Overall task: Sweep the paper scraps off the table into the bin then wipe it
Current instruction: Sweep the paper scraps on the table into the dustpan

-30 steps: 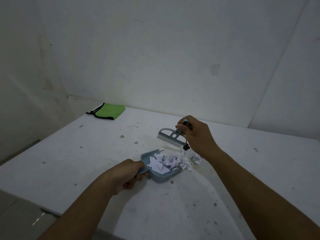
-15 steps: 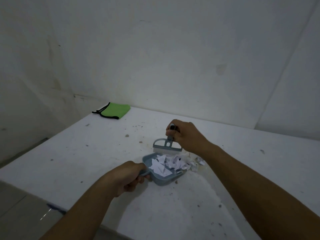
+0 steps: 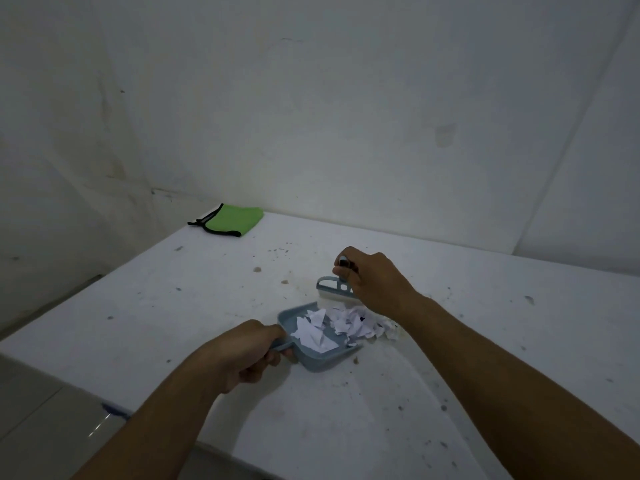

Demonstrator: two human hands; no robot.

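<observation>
Lying folded, green cloth (image 3: 232,220) at table's (image 3: 173,323) far corner.

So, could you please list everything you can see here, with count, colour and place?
table: one, white, speckled with dark marks, set into a wall corner.
dustpan: one, grey-blue, mid-table.
paper scraps: a pile, white, mostly in the dustpan, some spilling past its right edge.
brush: one, grey-blue with pale bristles, at the dustpan's far side.
cloth: one, green with black trim, far left corner.
walls: white, stained.
left hand: grips the dustpan handle.
right hand: grips the brush handle.
</observation>
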